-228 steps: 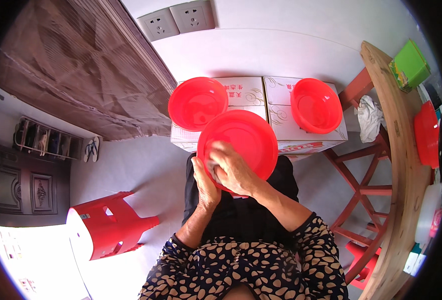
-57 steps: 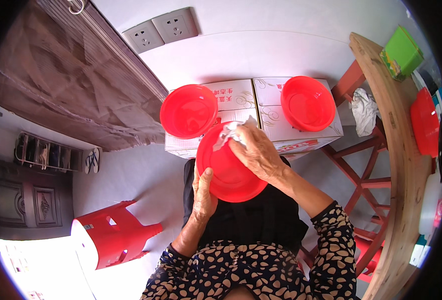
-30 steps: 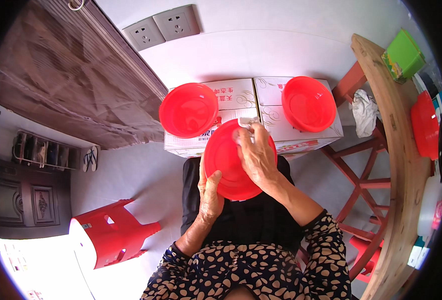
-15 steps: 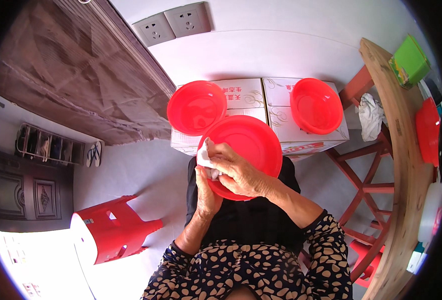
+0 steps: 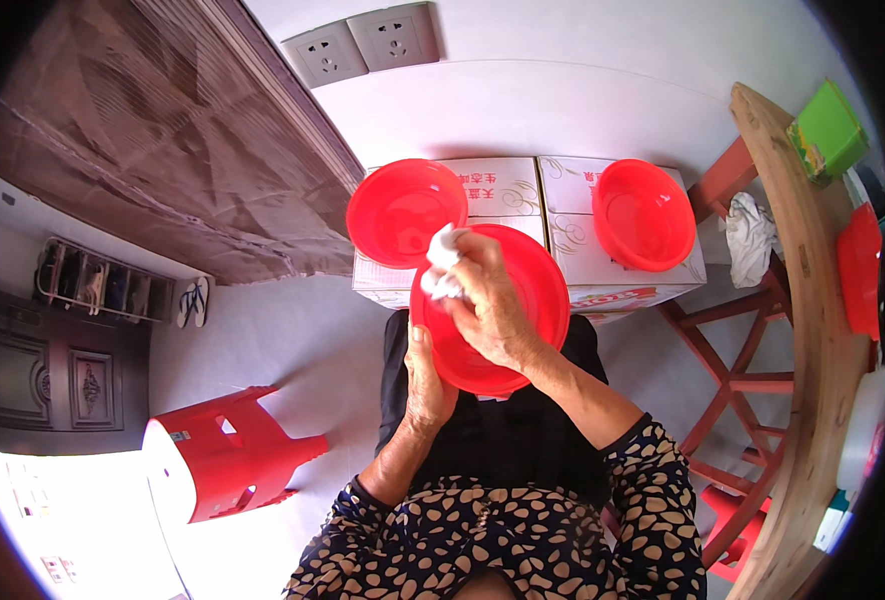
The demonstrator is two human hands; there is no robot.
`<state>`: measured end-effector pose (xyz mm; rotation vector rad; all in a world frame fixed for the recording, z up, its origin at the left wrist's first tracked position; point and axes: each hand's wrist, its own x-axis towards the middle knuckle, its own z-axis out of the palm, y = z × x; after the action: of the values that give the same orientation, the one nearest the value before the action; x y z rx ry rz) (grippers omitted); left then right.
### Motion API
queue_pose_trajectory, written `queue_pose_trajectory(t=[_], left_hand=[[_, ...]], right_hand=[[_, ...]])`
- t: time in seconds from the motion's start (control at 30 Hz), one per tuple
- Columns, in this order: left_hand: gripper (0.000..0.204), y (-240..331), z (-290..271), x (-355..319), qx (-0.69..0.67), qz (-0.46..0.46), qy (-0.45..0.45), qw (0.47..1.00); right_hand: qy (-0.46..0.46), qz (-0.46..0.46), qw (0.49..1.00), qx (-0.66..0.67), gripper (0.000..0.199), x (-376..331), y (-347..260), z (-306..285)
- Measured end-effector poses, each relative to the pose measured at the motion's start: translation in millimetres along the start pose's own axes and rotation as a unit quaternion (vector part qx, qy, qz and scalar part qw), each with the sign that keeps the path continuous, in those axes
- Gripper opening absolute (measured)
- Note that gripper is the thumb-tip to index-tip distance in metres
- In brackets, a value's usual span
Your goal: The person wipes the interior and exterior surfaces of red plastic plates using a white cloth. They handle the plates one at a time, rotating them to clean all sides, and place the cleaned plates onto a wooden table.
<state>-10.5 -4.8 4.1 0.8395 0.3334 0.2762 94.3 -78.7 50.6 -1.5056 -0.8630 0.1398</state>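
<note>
A: Hands first. What changed in the last half second?

B: Right hand (image 5: 492, 305) slid its white cloth (image 5: 442, 262) from the basin's (image 5: 522, 300) left side up to the top-left rim. Fingers are curled tight around the cloth, pressed inside the red basin. Left hand (image 5: 427, 385) still cups the lower-left rim from beneath, thumb on the edge. The basin sits tilted above the lap, facing the person.

A: So the wiping goes on?

B: It seems so; the cloth is circling the rim.

A: What lies beyond?

B: Two cardboard boxes (image 5: 562, 215), each carrying a red bowl (image 5: 407, 210), the left one just behind the cloth. Red stool (image 5: 232, 455) on the floor left. Wooden desk (image 5: 797, 330) at right, well apart. Nothing blocks the hands.
</note>
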Motion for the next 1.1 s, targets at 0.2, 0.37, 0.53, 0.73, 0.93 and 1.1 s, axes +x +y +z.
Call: queue_pose_trajectory(t=[0.2,0.37,0.53,0.73,0.93,1.1], left_hand=[[0.075,17.1,-2.8,3.2,0.011,-0.015,0.0,1.0],[0.065,14.8,-25.0,6.2,-0.041,-0.091,0.042,0.994],[0.061,11.9,-1.6,5.4,-0.021,-0.036,0.056,0.998],[0.069,15.3,6.3,-1.3,-0.013,-0.013,-0.004,1.0],[0.07,11.1,10.7,-2.0,-0.007,0.025,0.011,1.0],[0.072,9.4,5.4,-1.6,-0.003,0.013,0.018,1.0]], right_hand=[[-0.184,0.013,0.983,-0.007,0.039,-12.0,-10.2,-7.3],[-0.354,0.038,0.934,-0.006,0.021,-17.6,-20.2,-27.6],[-0.212,0.024,0.977,-0.015,0.031,-13.6,-21.5,-13.0],[0.045,-0.003,0.995,-0.094,0.046,-4.7,-5.8,9.6],[0.09,-0.022,0.963,-0.253,0.043,1.1,-10.4,4.7],[-0.047,-0.004,0.976,-0.213,0.058,-7.3,-17.6,10.0]])
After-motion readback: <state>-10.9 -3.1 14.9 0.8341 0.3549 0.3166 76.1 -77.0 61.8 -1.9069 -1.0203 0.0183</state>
